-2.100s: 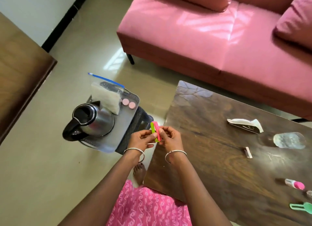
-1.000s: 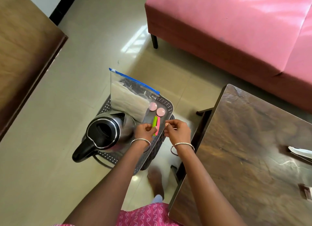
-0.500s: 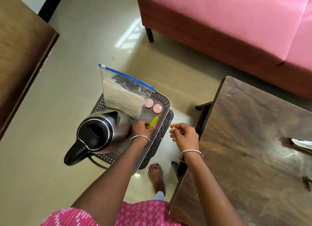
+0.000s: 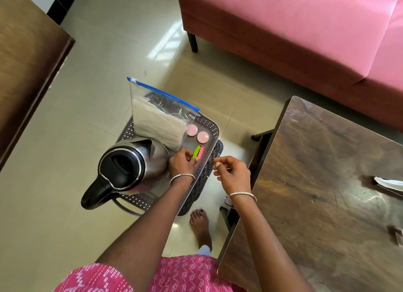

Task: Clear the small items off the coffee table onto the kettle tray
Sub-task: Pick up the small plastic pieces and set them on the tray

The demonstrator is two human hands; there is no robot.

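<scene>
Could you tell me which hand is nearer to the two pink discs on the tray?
The left hand. It rests on the tray just below the pink discs, holding the green and pink clips. The right hand hovers off the tray's edge, farther away.

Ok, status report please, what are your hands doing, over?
Left hand setting green and pink clips onto the tray. Right hand loosely curled, nothing seen in it, above the tray's edge. Kettle close beside the left hand.
</scene>
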